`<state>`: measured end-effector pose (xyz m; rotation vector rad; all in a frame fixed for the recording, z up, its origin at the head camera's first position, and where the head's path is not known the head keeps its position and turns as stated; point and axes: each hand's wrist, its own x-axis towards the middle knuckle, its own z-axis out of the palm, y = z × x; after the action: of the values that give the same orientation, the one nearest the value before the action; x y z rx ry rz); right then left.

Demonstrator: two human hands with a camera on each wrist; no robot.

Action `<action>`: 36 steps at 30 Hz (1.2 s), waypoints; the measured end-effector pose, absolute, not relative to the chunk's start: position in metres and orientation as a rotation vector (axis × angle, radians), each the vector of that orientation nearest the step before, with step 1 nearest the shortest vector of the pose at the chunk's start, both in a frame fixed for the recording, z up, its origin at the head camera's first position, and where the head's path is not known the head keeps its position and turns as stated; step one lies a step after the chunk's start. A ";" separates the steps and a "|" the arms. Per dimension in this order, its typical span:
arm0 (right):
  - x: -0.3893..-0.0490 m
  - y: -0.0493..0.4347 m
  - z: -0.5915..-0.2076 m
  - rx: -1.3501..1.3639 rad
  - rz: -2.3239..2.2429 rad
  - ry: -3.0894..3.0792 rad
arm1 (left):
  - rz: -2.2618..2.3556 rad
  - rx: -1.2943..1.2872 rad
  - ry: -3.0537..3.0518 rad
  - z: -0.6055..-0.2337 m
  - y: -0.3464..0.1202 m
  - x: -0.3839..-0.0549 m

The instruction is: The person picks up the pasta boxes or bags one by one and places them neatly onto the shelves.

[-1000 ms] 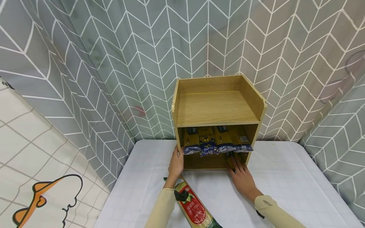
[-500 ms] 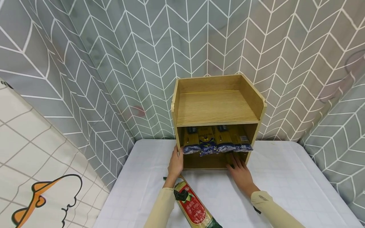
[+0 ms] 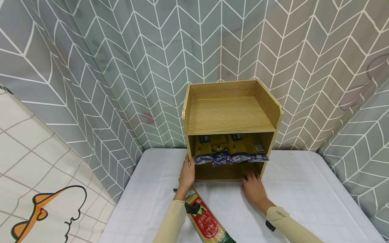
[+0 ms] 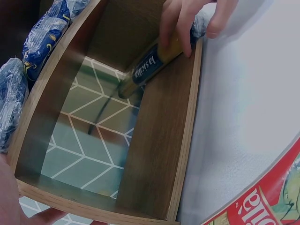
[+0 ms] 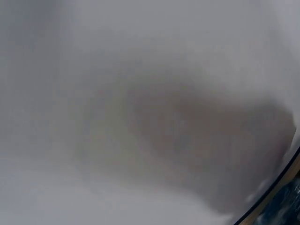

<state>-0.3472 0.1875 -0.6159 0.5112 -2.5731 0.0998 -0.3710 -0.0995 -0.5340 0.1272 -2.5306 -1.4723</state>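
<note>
My left hand (image 3: 186, 173) grips the left side panel of a small wooden shelf (image 3: 231, 114), its fingers along the outside. At the lower compartment's right end, my right hand (image 3: 254, 189) holds a long yellow and dark-blue pasta packet (image 4: 149, 65) marked "la sicilia". Fingers curl over this packet in the left wrist view, and its clear crinkled end sticks out at the shelf's front edge. The packet points inward along the compartment's right wall. Above, a row of similar pasta packets (image 3: 237, 148) lies side by side on the middle board. The right wrist view is mostly blurred.
On the white-covered table (image 3: 304, 195), a red, gold and green packet (image 3: 206, 222) lies slantwise beside my left forearm. The shelf's top tray (image 3: 228, 111) has raised sides. A patterned curtain (image 3: 170, 67) hangs behind.
The pasta packet under my right hand has slid deeper into the lower compartment. Right fingers, straighter before, now bend more at its front end. My left hand stays on the side panel.
</note>
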 end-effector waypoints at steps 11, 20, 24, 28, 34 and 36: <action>-0.316 0.155 -0.590 0.880 0.442 -2.762 | -1.482 0.143 -2.531 -0.531 -0.097 -0.369; -0.302 0.141 -0.585 1.145 0.766 -2.963 | -1.478 0.144 -2.534 -0.536 -0.094 -0.368; -0.296 0.130 -0.579 1.171 0.829 -3.104 | -1.481 0.134 -2.529 -0.534 -0.096 -0.369; -0.292 0.121 -0.574 1.180 0.813 -3.227 | -1.478 0.142 -2.529 -0.533 -0.098 -0.369; -0.291 0.113 -0.569 1.248 0.787 -3.269 | -1.474 0.133 -2.524 -0.535 -0.098 -0.370; -0.292 0.111 -0.570 1.287 0.795 -3.244 | -1.469 0.131 -2.522 -0.536 -0.098 -0.371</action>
<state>-0.2920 0.1115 -0.5699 1.2874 -3.2444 0.7952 -0.3706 -0.0980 -0.5355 0.1307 -2.5221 -1.4688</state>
